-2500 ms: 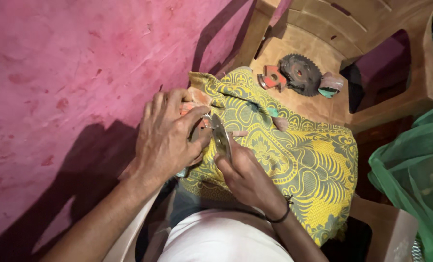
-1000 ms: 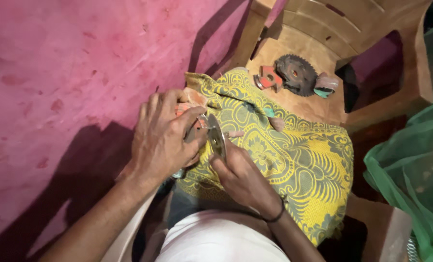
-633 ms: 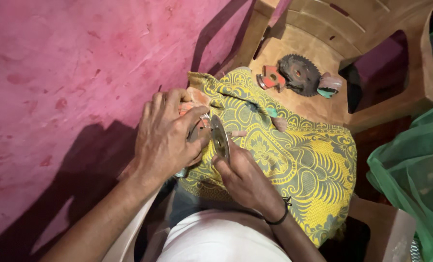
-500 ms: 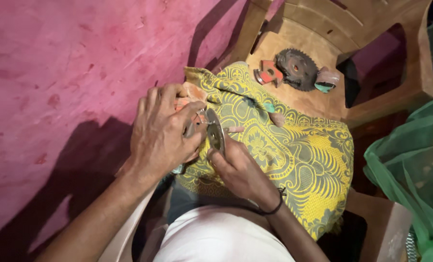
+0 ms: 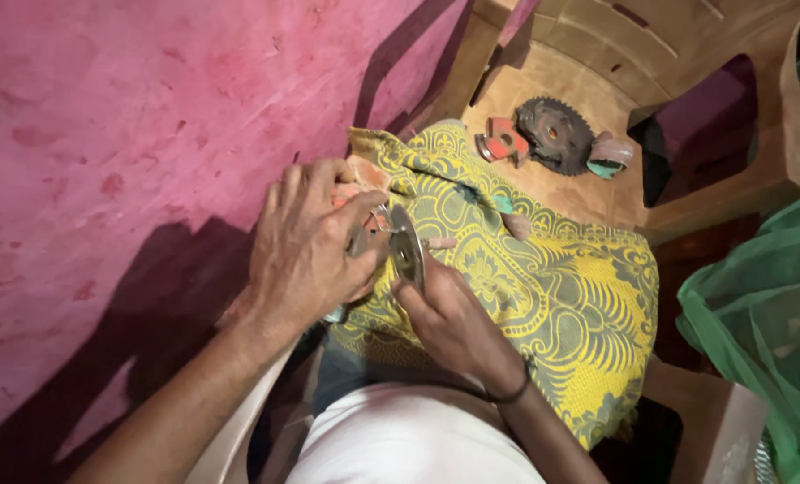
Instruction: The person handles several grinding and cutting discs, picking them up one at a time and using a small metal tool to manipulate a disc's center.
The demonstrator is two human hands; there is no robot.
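While my left hand (image 5: pixel 306 255) wraps over a small orange-and-metal part (image 5: pixel 364 235) at the near edge of the yellow patterned cloth (image 5: pixel 543 305), my right hand (image 5: pixel 449 314) pinches a thin metal disc (image 5: pixel 406 251) and holds it on edge, just beside my left fingertips. The disc stands almost upright, its flat face turned toward my left palm, its long line running away from me toward the pink wall (image 5: pixel 122 116). So the piece under my left hand lies directly to the left of the disc, touching or nearly so; I cannot tell whether they meet, because my left fingers cover the joint. My left fingers are curled shut over that part, and my right thumb and fingers are clamped on the lower rim of the disc. Both hands are equally close to the work. Well apart, on the brown plastic chair seat (image 5: pixel 525 81) beyond the cloth, lie a dark toothed blade (image 5: pixel 554 136) and a red bracket (image 5: pixel 500 143) beside it.
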